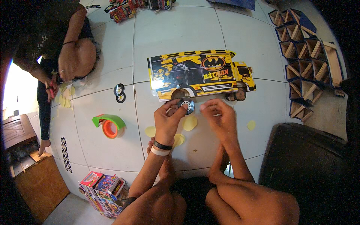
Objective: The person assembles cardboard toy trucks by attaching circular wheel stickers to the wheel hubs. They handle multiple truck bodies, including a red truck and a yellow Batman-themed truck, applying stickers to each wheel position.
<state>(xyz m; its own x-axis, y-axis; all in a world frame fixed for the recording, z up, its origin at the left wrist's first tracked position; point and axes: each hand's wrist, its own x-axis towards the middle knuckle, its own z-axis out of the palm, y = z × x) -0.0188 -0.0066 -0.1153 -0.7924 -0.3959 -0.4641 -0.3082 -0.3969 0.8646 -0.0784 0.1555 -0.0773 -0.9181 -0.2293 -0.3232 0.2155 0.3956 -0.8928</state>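
Observation:
My left hand (pixel 168 118) pinches a black wheel disc (pixel 186 106) with a pale printed hub between thumb and fingers. Just right of it, my right hand (pixel 220 116) has its fingers curled together; whatever its fingertips may hold is too small to make out. Beyond both hands, a yellow and black toy truck (pixel 191 75) shows its printed side, cab to the right. Bare brown wheels (pixel 240 95) show under the cab, while my left hand partly hides the rear wheel area. Pale yellow paper rounds (pixel 189 123) lie on the floor below my hands.
Left of me are two loose wheel discs (pixel 119 90), a green and orange tape dispenser (pixel 109 125) and a row of black rings (pixel 65 155). Another person (pixel 71 48) sits at upper left. Wooden frames (pixel 305 63) stand right; a colourful toy truck (pixel 103 191) stands lower left.

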